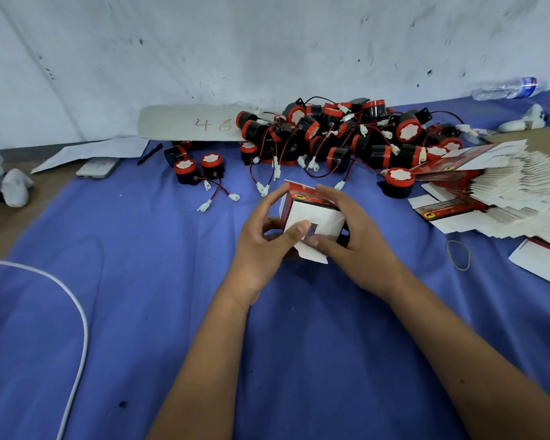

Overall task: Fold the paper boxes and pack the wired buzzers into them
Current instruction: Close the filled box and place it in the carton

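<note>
Box [311, 214], red with white flaps, sits in both hands above the middle of the blue cloth [140, 312]. One white end faces the camera, its flaps partly folded in, with a small dark gap showing between them and a loose flap hanging at the lower edge. Left hand [261, 246] curls round the box's left side, thumb pressing on the white end flap, fingers reaching over the far top corner. Right hand [356, 239] grips the right side, fingers wrapped over the top and thumb pressed against the lower flap.

Buzzers [346, 134], black with red rims and red-black wires ending in white plugs, lie heaped at the cloth's far edge. Two more buzzers [199, 168] stand apart, left of the heap. A stack of flat boxes [496, 198] fans out along the right edge, one buzzer just beside it. A rubber band [458, 254] lies near the stack.

At the far left corner lie a pen [149, 154], a phone [98, 167] and paper [92, 152]. A white cable [77, 312] curves along the left edge. A water bottle [508, 88] lies at the far right corner.
</note>
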Tool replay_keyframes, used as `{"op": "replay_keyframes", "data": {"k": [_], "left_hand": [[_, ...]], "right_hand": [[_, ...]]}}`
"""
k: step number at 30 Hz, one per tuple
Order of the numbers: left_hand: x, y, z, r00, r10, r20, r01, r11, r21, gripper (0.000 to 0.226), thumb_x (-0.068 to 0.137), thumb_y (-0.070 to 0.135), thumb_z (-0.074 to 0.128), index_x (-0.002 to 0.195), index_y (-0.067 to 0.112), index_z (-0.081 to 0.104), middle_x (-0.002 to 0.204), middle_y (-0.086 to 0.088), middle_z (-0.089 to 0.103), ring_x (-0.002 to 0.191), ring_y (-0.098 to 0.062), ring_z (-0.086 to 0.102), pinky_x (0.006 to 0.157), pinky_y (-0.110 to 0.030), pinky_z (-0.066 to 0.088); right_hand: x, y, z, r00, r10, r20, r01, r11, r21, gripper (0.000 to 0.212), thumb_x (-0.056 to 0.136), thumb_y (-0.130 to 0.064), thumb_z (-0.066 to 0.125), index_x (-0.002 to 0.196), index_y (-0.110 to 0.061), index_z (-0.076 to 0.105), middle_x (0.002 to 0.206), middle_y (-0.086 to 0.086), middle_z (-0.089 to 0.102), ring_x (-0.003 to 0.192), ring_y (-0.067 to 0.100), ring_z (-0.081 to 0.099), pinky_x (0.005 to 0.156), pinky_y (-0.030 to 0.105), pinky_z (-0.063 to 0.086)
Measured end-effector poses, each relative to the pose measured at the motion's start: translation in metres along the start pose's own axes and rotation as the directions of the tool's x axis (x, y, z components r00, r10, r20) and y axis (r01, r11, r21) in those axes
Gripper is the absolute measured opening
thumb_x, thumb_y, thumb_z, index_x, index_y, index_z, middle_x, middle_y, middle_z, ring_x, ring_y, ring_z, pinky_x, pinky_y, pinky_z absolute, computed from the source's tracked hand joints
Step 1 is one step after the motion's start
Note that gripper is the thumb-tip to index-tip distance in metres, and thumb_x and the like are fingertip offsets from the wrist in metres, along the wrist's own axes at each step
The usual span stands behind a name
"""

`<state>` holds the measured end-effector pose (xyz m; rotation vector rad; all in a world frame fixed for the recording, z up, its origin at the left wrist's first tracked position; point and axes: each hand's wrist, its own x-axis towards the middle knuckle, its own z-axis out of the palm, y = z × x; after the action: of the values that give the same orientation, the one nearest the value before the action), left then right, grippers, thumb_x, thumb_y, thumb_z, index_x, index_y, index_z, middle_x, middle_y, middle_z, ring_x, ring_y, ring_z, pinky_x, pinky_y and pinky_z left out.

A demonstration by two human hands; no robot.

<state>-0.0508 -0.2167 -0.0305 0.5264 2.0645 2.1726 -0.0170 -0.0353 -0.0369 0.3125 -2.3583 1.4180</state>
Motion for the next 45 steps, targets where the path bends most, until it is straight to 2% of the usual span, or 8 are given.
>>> {"op": "replay_keyframes", "data": {"k": [6, 12, 23, 28, 31, 34, 38, 45], "left_hand": [[0.004, -0.005, 0.003, 0.985, -0.077, -0.153, 0.057, 0.989, -0.134, 0.047, 0.09, 0.027, 0.079, 0.132, 0.041, 0.066, 0.102, -0.013, 0.076, 0.088, -0.021, 0.074, 0.072, -0.034, 0.061], [0.004, -0.002, 0.007, 0.971, -0.164, -0.176, 0.111, 0.954, -0.279, 0.048, 0.088, 0.019, 0.08, 0.134, 0.025, 0.068, 0.108, -0.034, 0.069, 0.09, -0.033, 0.069, 0.093, -0.054, 0.058], [-0.001, 0.003, 0.014, 0.962, -0.253, -0.103, 0.185, 0.881, -0.435, 0.06, 0.07, 0.025, 0.086, 0.126, 0.029, 0.067, 0.106, -0.01, 0.077, 0.09, -0.022, 0.076, 0.071, -0.026, 0.06], [-0.001, 0.005, 0.019, 0.97, -0.223, -0.099, 0.139, 0.838, -0.527, 0.067, 0.075, 0.023, 0.082, 0.138, 0.014, 0.062, 0.111, -0.011, 0.076, 0.094, -0.02, 0.075, 0.074, -0.025, 0.06], [0.0, 0.002, 0.023, 0.961, -0.251, -0.117, 0.126, 0.773, -0.621, 0.07, 0.074, 0.021, 0.079, 0.14, 0.008, 0.061, 0.11, -0.008, 0.076, 0.088, -0.015, 0.074, 0.072, -0.022, 0.059], [0.001, -0.001, 0.021, 0.958, -0.258, -0.124, 0.114, 0.741, -0.662, 0.067, 0.075, 0.02, 0.077, 0.139, 0.009, 0.062, 0.109, -0.007, 0.076, 0.086, -0.014, 0.074, 0.072, -0.02, 0.059], [0.0, 0.0, 0.025, 0.959, -0.249, -0.135, 0.124, 0.799, -0.589, 0.065, 0.078, 0.023, 0.077, 0.14, 0.016, 0.062, 0.116, -0.016, 0.073, 0.095, -0.027, 0.067, 0.075, -0.03, 0.059], [-0.001, 0.0, 0.032, 0.976, -0.156, -0.151, 0.087, 0.918, -0.387, 0.057, 0.083, 0.051, 0.065, 0.137, 0.034, 0.064, 0.103, -0.001, 0.077, 0.075, -0.012, 0.069, 0.057, -0.024, 0.054]], "right_hand": [[-0.006, -0.012, 0.001, 0.99, -0.086, 0.108, 0.05, 0.953, 0.299, 0.071, 0.081, 0.004, 0.049, 0.144, -0.03, 0.045, 0.143, -0.01, 0.052, 0.135, 0.016, 0.049, 0.091, 0.025, 0.055], [-0.005, -0.009, 0.003, 0.999, -0.034, 0.043, 0.019, 0.946, 0.323, 0.054, 0.095, -0.007, 0.067, 0.144, -0.026, 0.05, 0.14, -0.01, 0.057, 0.13, 0.016, 0.055, 0.09, 0.027, 0.057], [-0.004, -0.01, 0.002, 0.982, 0.155, -0.112, -0.085, 0.881, 0.466, 0.043, 0.091, -0.011, 0.074, 0.124, -0.026, 0.05, 0.116, 0.006, 0.068, 0.097, 0.026, 0.073, 0.064, 0.037, 0.062], [-0.005, -0.015, 0.009, 0.967, -0.025, -0.252, 0.09, 0.964, 0.252, 0.018, 0.097, -0.007, 0.065, 0.096, -0.019, 0.051, 0.111, 0.007, 0.056, 0.101, 0.022, 0.067, 0.073, 0.035, 0.058], [-0.005, -0.016, 0.01, 0.973, -0.117, -0.197, 0.142, 0.982, 0.121, 0.009, 0.097, -0.002, 0.055, 0.096, -0.011, 0.056, 0.116, 0.005, 0.053, 0.116, 0.019, 0.055, 0.088, 0.025, 0.05], [-0.008, -0.019, 0.011, 0.989, -0.124, -0.085, 0.141, 0.962, 0.233, 0.027, 0.088, 0.012, 0.053, 0.107, -0.007, 0.058, 0.132, 0.004, 0.047, 0.129, 0.019, 0.051, 0.094, 0.025, 0.054], [-0.009, -0.023, 0.015, 0.987, -0.099, -0.127, 0.12, 0.978, 0.172, 0.03, 0.083, -0.014, 0.082, 0.105, -0.013, 0.062, 0.136, -0.002, 0.046, 0.127, 0.011, 0.054, 0.088, 0.018, 0.055], [-0.007, -0.02, 0.012, 0.937, -0.009, -0.35, 0.059, 0.989, 0.133, 0.021, 0.085, -0.021, 0.079, 0.083, -0.011, 0.061, 0.111, 0.001, 0.057, 0.111, 0.004, 0.057, 0.074, 0.011, 0.051]]}}
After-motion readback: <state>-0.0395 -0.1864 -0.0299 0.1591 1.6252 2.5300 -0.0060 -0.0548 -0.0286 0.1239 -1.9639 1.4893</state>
